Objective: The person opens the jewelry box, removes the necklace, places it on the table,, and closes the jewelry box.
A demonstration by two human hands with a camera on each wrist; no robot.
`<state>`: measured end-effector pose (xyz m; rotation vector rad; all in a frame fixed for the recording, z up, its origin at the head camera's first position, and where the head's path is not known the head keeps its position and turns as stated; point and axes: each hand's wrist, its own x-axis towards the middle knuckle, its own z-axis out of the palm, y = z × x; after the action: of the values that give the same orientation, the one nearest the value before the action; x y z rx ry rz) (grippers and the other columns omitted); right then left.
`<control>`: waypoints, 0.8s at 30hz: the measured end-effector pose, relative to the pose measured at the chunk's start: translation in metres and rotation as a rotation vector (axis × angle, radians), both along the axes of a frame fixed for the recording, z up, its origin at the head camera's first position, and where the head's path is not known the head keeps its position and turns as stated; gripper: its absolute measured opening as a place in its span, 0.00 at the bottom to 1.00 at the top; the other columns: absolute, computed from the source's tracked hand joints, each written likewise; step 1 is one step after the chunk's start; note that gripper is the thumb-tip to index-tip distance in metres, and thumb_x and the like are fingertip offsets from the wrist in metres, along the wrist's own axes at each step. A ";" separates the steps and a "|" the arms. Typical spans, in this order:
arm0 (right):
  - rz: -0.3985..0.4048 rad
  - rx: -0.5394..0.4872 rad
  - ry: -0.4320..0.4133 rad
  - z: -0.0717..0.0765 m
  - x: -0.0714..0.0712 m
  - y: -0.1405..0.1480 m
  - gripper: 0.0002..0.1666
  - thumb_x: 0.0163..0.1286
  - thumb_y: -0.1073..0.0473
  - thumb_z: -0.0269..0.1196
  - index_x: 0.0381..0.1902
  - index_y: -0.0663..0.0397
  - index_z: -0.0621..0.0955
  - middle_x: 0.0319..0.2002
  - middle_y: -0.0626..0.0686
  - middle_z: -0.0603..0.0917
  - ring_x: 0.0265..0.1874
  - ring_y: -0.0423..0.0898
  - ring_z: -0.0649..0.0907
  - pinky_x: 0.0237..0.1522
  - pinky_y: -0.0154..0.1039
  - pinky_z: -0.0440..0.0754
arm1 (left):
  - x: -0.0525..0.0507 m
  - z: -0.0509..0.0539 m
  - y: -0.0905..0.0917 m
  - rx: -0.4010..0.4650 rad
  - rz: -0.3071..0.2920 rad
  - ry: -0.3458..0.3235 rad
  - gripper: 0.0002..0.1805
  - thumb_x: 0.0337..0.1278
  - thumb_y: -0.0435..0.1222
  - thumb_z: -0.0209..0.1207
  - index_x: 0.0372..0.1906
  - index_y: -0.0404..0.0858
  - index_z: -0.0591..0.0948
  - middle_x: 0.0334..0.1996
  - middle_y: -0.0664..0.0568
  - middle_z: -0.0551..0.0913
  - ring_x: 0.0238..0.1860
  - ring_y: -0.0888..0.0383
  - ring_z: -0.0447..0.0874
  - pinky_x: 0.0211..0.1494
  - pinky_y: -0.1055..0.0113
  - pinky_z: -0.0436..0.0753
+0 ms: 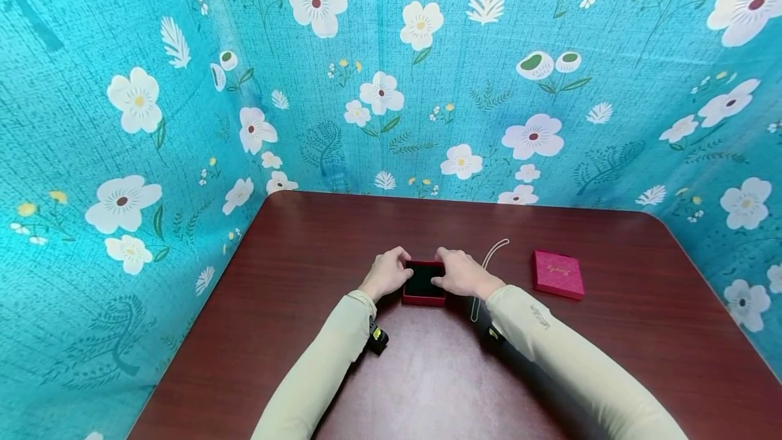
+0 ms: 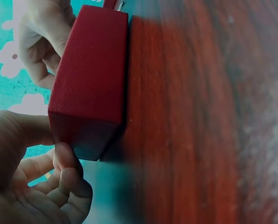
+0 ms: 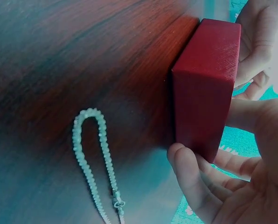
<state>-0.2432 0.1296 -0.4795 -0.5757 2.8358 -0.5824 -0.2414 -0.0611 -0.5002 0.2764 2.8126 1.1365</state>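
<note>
A small red jewelry box (image 1: 424,301) rests on the table without its lid, its black lining (image 1: 423,284) facing up. At its left side my left hand (image 1: 388,273) holds the box, thumb over the rim and fingers by the far corner. My right hand (image 1: 462,274) grips the opposite side in much the same way. In the left wrist view the box's red outer walls (image 2: 90,65) stand close to the fingers. A pale beaded chain (image 3: 85,163) with a metal clasp lies loosely looped beside the box, partly behind my right wrist in the head view.
To the right lies a flat red lid (image 1: 559,275) with gold lettering. The dark wooden table (image 1: 318,236) has a rounded far edge against a blue floral curtain (image 1: 366,39), which also runs along the left and right sides.
</note>
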 end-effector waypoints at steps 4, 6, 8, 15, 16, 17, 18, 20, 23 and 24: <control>0.004 0.014 -0.006 0.000 0.000 -0.001 0.28 0.58 0.53 0.69 0.51 0.62 0.74 0.45 0.61 0.81 0.44 0.55 0.81 0.48 0.50 0.77 | 0.001 0.000 0.002 -0.041 0.007 -0.012 0.11 0.52 0.35 0.62 0.42 0.40 0.79 0.22 0.56 0.76 0.26 0.59 0.74 0.32 0.64 0.73; 0.000 0.024 -0.015 0.000 0.000 -0.001 0.28 0.58 0.53 0.69 0.52 0.62 0.74 0.45 0.61 0.81 0.44 0.55 0.81 0.47 0.50 0.77 | 0.001 -0.001 0.002 -0.062 0.009 -0.021 0.11 0.52 0.36 0.62 0.41 0.41 0.79 0.22 0.56 0.76 0.27 0.58 0.74 0.33 0.64 0.73; -0.006 0.030 -0.025 -0.001 0.001 -0.002 0.29 0.59 0.53 0.69 0.52 0.62 0.74 0.45 0.61 0.81 0.43 0.55 0.82 0.47 0.50 0.78 | 0.001 -0.001 0.003 -0.078 0.015 -0.029 0.10 0.52 0.36 0.62 0.41 0.41 0.79 0.22 0.56 0.76 0.27 0.58 0.74 0.34 0.64 0.74; -0.018 0.035 -0.041 -0.002 0.001 -0.003 0.29 0.59 0.52 0.68 0.53 0.61 0.74 0.44 0.60 0.81 0.41 0.53 0.82 0.45 0.49 0.78 | 0.001 -0.002 0.004 -0.084 0.030 -0.044 0.09 0.52 0.37 0.62 0.40 0.42 0.79 0.22 0.56 0.76 0.28 0.56 0.74 0.35 0.63 0.74; -0.019 0.035 -0.042 -0.002 0.001 -0.003 0.29 0.59 0.52 0.68 0.53 0.61 0.74 0.43 0.60 0.82 0.41 0.53 0.82 0.45 0.49 0.79 | 0.001 -0.002 0.004 -0.083 0.031 -0.047 0.10 0.52 0.37 0.62 0.40 0.42 0.79 0.22 0.56 0.77 0.28 0.56 0.74 0.35 0.62 0.74; -0.020 0.034 -0.042 -0.002 0.001 -0.003 0.29 0.59 0.51 0.68 0.53 0.61 0.74 0.43 0.60 0.82 0.40 0.53 0.82 0.44 0.49 0.79 | 0.001 -0.002 0.004 -0.081 0.031 -0.049 0.10 0.52 0.37 0.62 0.40 0.42 0.79 0.22 0.56 0.77 0.29 0.55 0.74 0.36 0.62 0.74; -0.022 0.034 -0.040 -0.001 0.001 -0.003 0.29 0.59 0.51 0.68 0.53 0.61 0.74 0.42 0.60 0.82 0.40 0.53 0.82 0.44 0.49 0.79 | 0.001 -0.001 0.004 -0.082 0.029 -0.049 0.10 0.53 0.37 0.62 0.41 0.42 0.79 0.23 0.56 0.77 0.29 0.55 0.75 0.36 0.61 0.74; -0.024 0.036 -0.037 -0.001 0.001 -0.002 0.29 0.59 0.51 0.68 0.52 0.61 0.74 0.41 0.59 0.82 0.39 0.53 0.82 0.43 0.48 0.79 | 0.000 -0.001 0.003 -0.089 0.022 -0.049 0.10 0.53 0.38 0.62 0.41 0.42 0.79 0.23 0.56 0.77 0.30 0.54 0.75 0.37 0.61 0.75; -0.025 0.037 -0.037 -0.001 0.001 -0.002 0.29 0.59 0.51 0.68 0.52 0.62 0.74 0.40 0.59 0.82 0.38 0.53 0.82 0.43 0.48 0.79 | 0.001 0.000 0.003 -0.105 -0.003 -0.056 0.11 0.53 0.38 0.61 0.43 0.42 0.79 0.24 0.56 0.77 0.30 0.54 0.76 0.37 0.60 0.75; -0.025 0.040 -0.036 -0.001 0.001 -0.001 0.29 0.59 0.51 0.68 0.52 0.62 0.74 0.40 0.59 0.82 0.38 0.52 0.82 0.42 0.48 0.79 | 0.001 -0.001 0.003 -0.113 -0.011 -0.060 0.12 0.53 0.38 0.61 0.43 0.43 0.79 0.24 0.56 0.77 0.30 0.55 0.76 0.36 0.61 0.75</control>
<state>-0.2424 0.1285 -0.4807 -0.5186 2.8172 -0.5329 -0.2405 -0.0583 -0.5011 0.2439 2.8057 0.9630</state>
